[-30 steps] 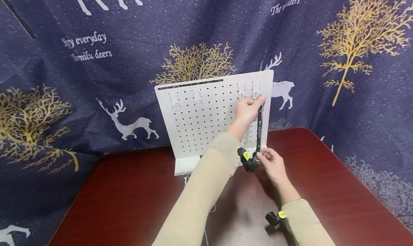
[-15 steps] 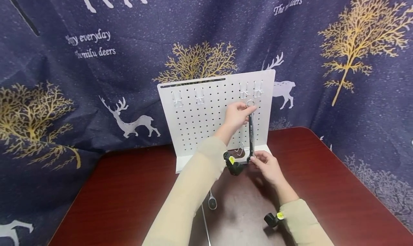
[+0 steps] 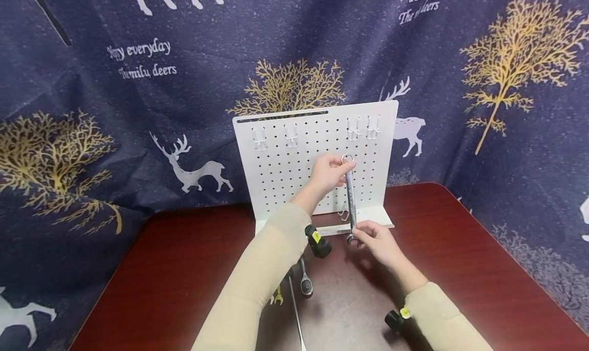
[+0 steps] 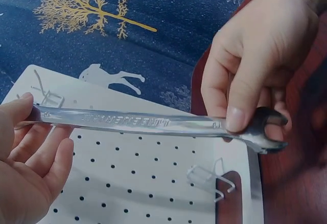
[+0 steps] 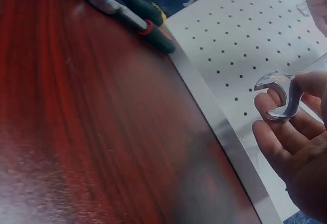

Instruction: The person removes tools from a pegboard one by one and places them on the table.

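Observation:
A shiny combination wrench [image 3: 351, 200] is held between both hands in front of the white pegboard [image 3: 276, 182], ring end up and open end down. My left hand [image 3: 327, 174] pinches it just below the ring, thumb across the shank. Lower down, my right hand [image 3: 378, 242] grips the open end between thumb and fingers. In the left wrist view, raised lettering shows along the wrench's shank [image 4: 127, 119]. The right wrist view shows its open jaw [image 5: 281, 93] sticking out past the right fingers. The wrench stands apart from the clear hooks [image 3: 372, 129] above.
More hooks [image 3: 291, 136] sit at the board's upper left, and a white hook [image 4: 212, 178] is low on the board. On the table lie a ratchet [image 3: 306, 284], a long thin rod [image 3: 296, 315] and a yellow open-end tool [image 3: 278, 296], partly behind the left sleeve.
Both hands have brought the wrench down and left, away from the upper right hooks. It has turned so its bright face shows. The left arm has shifted left, uncovering tools on the table.

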Available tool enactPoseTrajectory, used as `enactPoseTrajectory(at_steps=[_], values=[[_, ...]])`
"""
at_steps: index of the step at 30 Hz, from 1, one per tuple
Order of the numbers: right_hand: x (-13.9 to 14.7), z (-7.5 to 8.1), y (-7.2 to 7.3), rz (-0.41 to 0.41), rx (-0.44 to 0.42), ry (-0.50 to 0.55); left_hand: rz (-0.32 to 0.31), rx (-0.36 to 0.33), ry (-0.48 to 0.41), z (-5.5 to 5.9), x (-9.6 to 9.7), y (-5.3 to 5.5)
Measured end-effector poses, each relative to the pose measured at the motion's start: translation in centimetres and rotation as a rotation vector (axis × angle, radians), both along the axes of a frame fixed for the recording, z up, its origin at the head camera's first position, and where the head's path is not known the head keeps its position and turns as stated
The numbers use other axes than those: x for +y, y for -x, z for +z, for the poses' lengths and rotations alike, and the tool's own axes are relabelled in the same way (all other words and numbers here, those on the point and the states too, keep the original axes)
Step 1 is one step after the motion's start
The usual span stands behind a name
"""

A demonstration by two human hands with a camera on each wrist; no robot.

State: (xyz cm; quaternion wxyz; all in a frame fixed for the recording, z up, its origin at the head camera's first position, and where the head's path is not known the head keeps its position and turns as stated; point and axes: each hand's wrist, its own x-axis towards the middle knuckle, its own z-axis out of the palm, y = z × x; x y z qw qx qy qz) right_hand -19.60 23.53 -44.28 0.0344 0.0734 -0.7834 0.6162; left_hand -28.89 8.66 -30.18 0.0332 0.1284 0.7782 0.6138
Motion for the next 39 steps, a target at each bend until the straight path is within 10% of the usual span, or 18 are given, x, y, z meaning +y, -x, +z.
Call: enactPoseTrajectory(at_steps=[24, 39], values=[[-3.7, 0.4, -0.2, 0.130, -0.081, -0.055, -0.006, -0.036, -0.033, -2.5, -4.9, -1.5], [-5.3, 0.3, -0.5, 0.221, -0.075, -0.058, 0.014, -0.192, -0.061, -6.7, -6.7, -2.7]])
